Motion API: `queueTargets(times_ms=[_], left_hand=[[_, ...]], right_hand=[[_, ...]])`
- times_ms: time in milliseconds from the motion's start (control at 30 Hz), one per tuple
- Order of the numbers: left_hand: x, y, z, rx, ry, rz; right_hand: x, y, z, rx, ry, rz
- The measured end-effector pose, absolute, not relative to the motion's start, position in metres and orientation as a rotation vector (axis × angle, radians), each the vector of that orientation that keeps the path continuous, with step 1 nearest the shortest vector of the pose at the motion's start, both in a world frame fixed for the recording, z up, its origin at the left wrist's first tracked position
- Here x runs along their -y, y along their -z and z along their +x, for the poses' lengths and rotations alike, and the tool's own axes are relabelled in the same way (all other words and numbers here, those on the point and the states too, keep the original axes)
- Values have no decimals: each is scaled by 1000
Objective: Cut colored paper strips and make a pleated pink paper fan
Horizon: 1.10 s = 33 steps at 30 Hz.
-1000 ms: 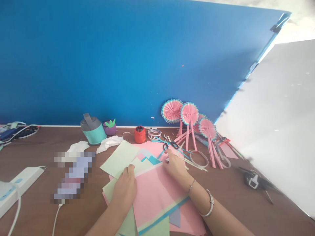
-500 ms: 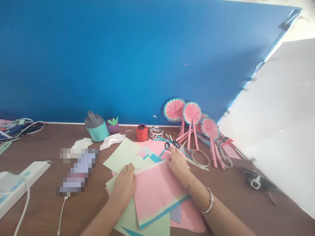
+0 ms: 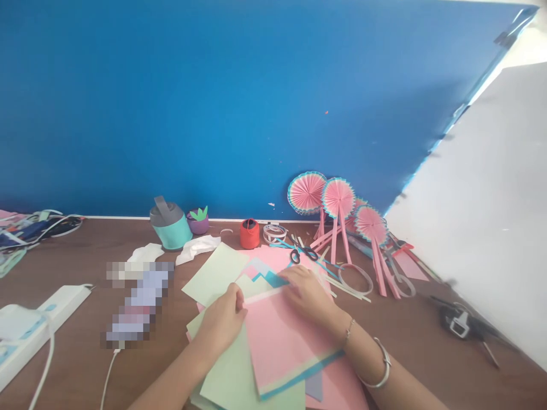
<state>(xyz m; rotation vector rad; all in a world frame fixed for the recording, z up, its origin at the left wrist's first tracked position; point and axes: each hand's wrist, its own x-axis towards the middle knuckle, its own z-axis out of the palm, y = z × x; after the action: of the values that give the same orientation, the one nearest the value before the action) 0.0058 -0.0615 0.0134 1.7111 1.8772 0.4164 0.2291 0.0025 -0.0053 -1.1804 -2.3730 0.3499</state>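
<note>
Left hand: we had it knuckles up, fingers curled at the far left corner of the pink sheet. The fingertips were tucked out of sight, so we could not tell whether that grip pinched the corner or only pressed on it.
Right hand: flat and spread, palm down. Its fingers pointed across toward the left grip and lay along the pink sheet's far edge, pinching nothing.
Pink sheet: right there under and between our two grips, top of the pile, skewed, and running back beneath our right wrist.
Green sheet: below the pink sheet, showing under our left wrist.
Blue strip: along the pink sheet's near edge, behind the right grip.
Scissors: just beyond the right grip, clear of the fingers.
Tape ring: close on the right of the right grip, flat on the worktop.
Paper fans: farther out, beyond and right of the right grip, leaning on the blue board.
Red spool: beyond the gap between our grips, near the board.
Teal jug: beyond and left of the left grip.
Power strip: well off to the left of the left grip.
Bangle: on our right wrist.
</note>
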Motion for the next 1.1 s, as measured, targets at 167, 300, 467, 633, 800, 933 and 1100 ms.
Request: queueTargets(times_ms=[167,300,467,633,800,933,1100], left_hand=[[49,-11,2,-1610,-639,1711],[40,-10,5,-1480,-699,1720],[37,-7,12,-1463,-733,1814],[41,-1,14,-1448,-678,1928],[45,1,11,-1437,-641,1939],[42,1,5,-1494,-643,1879],[39,-1,1,-1575,-681,1822]], right_hand=[[4,5,226,2361,-421,-1092],[5,-2,227,2368,-456,-1147],[10,-8,224,2356,-470,-1111],[17,-7,214,2357,-444,-1120],[19,-6,211,2442,-482,-1126],[14,-8,220,2410,-480,-1185],[9,-11,232,2392,-510,-1216]])
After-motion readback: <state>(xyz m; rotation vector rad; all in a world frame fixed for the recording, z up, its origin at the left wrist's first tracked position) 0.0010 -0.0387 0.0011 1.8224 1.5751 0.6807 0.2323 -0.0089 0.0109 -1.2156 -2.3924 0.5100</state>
